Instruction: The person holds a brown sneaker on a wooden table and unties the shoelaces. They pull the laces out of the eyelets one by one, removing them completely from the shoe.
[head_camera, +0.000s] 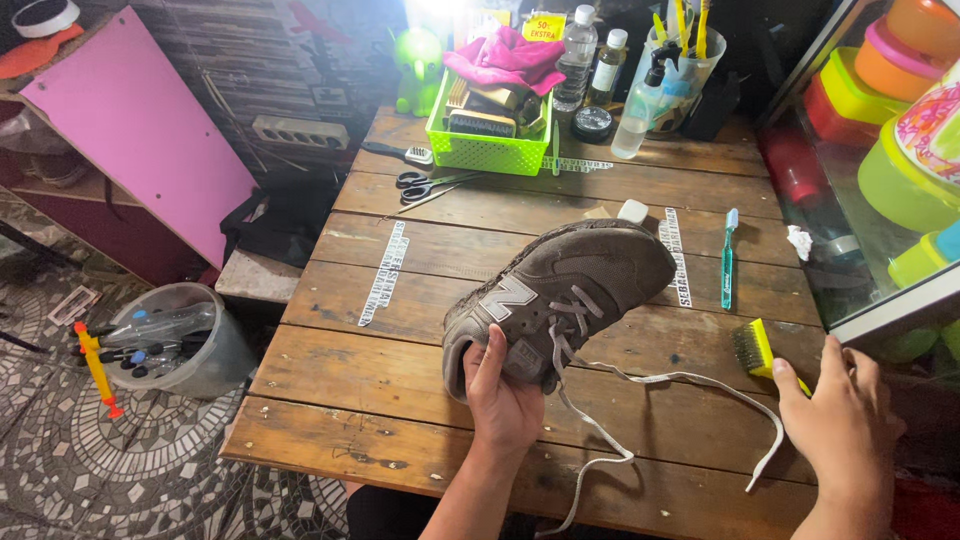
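While the left hand grips the grey shoe over the tabletop, the right hand closes on the yellow brush at the right edge.

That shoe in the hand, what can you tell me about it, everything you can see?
The shoe is a grey-brown sneaker, suede-like with a mesh toe, looking dusty and worn. A pale emblem sits on its side. Its grey-white laces are loosened and trail across the wooden table. It lies tilted on its side, toe pointing away, heel toward the person. The left hand grips it at the heel opening, thumb on the outside. The right hand does not touch it.
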